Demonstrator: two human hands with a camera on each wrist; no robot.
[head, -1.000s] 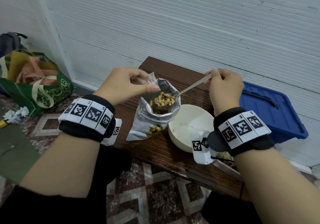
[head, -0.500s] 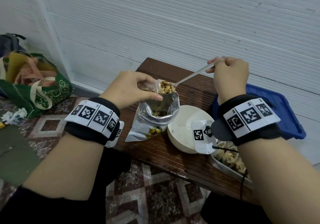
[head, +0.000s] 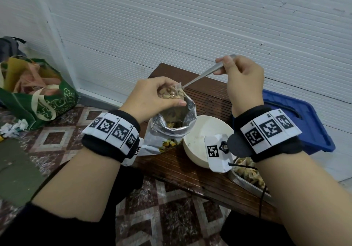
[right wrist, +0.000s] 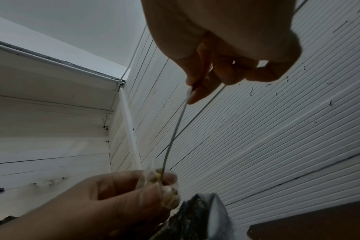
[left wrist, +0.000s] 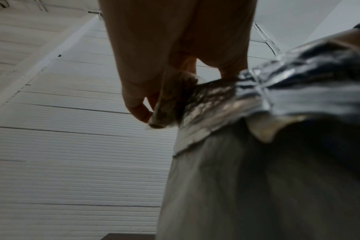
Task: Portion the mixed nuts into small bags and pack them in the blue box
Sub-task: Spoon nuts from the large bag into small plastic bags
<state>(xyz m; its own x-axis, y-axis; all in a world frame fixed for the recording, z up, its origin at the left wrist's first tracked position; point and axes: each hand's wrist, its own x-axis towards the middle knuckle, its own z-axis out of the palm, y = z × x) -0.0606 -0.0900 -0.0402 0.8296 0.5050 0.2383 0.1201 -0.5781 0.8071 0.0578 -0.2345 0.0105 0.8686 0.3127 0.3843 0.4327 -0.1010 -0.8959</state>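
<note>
Two hands — left [head: 152, 97] pinches one small bag [head: 172, 93], right [head: 243, 82] grips one spoon [head: 205, 74]

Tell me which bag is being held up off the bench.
The small clear bag, pinched in the left hand while the spoon fills it. The silver foil bag stands on the bench.

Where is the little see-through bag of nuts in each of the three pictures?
Head: little bag at centre, gripped by the left hand.
Left wrist: just above centre, under the fingers.
Right wrist: bottom centre.
Shared landmark: the big foil nut bag right beside it.
</note>
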